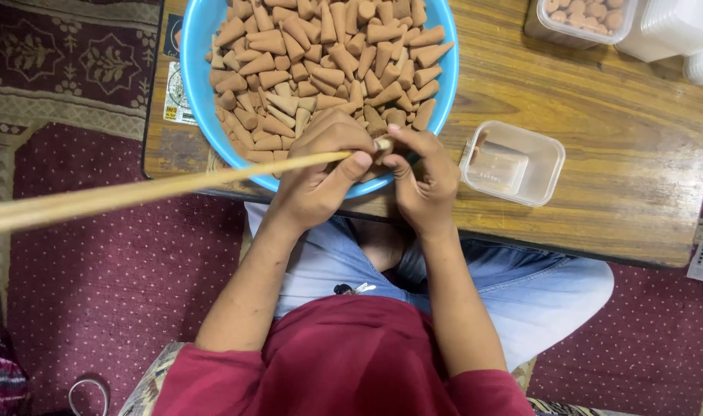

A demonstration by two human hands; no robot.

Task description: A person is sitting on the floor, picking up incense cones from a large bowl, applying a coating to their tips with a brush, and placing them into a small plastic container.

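Note:
A blue bowl [197,85] full of tan cone-shaped pieces [321,62] sits on a low wooden table [613,154]. My left hand [321,173] grips a long thin wooden stick [136,192] that runs off to the left edge. Its tip meets one cone [383,144], which my right hand [422,181] pinches at the bowl's near rim. Both hands touch each other over the table's front edge.
A small clear plastic box [513,162] stands open right of my hands. Another clear box with cones [579,19] and stacked clear containers [675,27] sit at the back right. A dark red patterned carpet [97,270] lies below; my legs are under the table.

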